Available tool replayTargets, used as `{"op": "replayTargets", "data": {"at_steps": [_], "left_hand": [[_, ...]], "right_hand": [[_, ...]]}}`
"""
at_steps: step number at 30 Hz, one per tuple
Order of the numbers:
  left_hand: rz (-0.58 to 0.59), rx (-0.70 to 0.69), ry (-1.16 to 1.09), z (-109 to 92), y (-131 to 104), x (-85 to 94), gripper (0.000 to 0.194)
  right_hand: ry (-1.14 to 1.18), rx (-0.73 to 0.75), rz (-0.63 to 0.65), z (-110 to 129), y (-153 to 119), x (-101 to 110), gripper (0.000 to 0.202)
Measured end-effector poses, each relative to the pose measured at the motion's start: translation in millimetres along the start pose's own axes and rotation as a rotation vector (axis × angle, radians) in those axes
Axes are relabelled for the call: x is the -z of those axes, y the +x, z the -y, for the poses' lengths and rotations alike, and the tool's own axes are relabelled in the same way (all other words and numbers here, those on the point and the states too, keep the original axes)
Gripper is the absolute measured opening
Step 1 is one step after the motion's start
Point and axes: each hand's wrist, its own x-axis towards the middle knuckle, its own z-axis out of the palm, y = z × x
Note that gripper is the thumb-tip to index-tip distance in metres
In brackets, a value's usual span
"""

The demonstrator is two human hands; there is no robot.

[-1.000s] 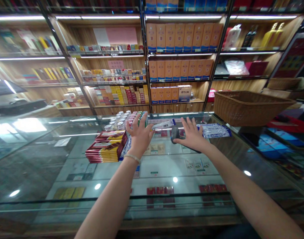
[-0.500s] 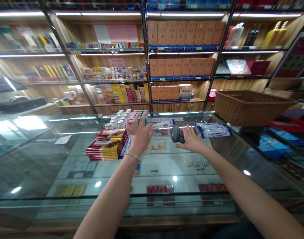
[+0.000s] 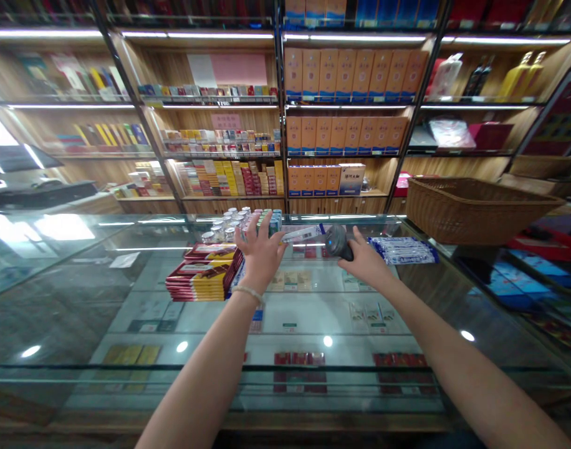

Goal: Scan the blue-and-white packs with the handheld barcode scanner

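Left hand: the left hand [image 3: 262, 255] has its thumb and index finger closed on the near end of one long packet [image 3: 305, 234]; the other fingers are spread upward and bear on nothing visible.
Long packet: white and blue, reaching from the left fingertips toward the scanner, its far end near the scanner head.
Right hand: the right hand [image 3: 367, 265] is curled around the grip of a dark handheld scanner [image 3: 336, 242], thumb on the near side; the far fingers are partly hidden, so their exact wrap is hard to tell.
Just changed: half a second ago the right fingers lay spread against the scanner; now they have closed in, and its head shows a small blue light.
Meaning: both hands now look occupied, packet in one, scanner in the other.
Red-and-yellow packs: a stack [image 3: 199, 277] left of the left fingers.
Small containers: clear-sided, light-topped ones [image 3: 220, 231] beyond those fingers.
Blue-and-white packets: a flat group [image 3: 402, 251] just right of the right fingers.
Wicker basket: farther right [image 3: 472, 215], at the glass counter [image 3: 308, 321].
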Motion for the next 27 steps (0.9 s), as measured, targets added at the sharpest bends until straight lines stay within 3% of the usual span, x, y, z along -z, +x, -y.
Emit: {"op": "replayTargets", "data": {"at_steps": [6,10,16,27], "left_hand": [[-0.024,0.027,0.039,2.0,-0.2,1.2,0.016],[-0.037,0.032,0.026,3.4,-1.0,-0.2,0.015],[-0.046,0.058,0.021,4.7,-1.3,-2.3,0.013],[-0.039,0.055,0.019,5.5,-1.2,-0.7,0.013]], "right_hand": [[0.206,0.024,-0.17,6.6,-5.1,20.6,0.046],[0.264,0.033,-0.057,17.2,-11.7,25.0,0.037],[0.22,0.065,0.019,35.9,-22.5,21.6,0.042],[0.178,0.073,0.118,41.2,-24.1,18.9,0.042]]}}
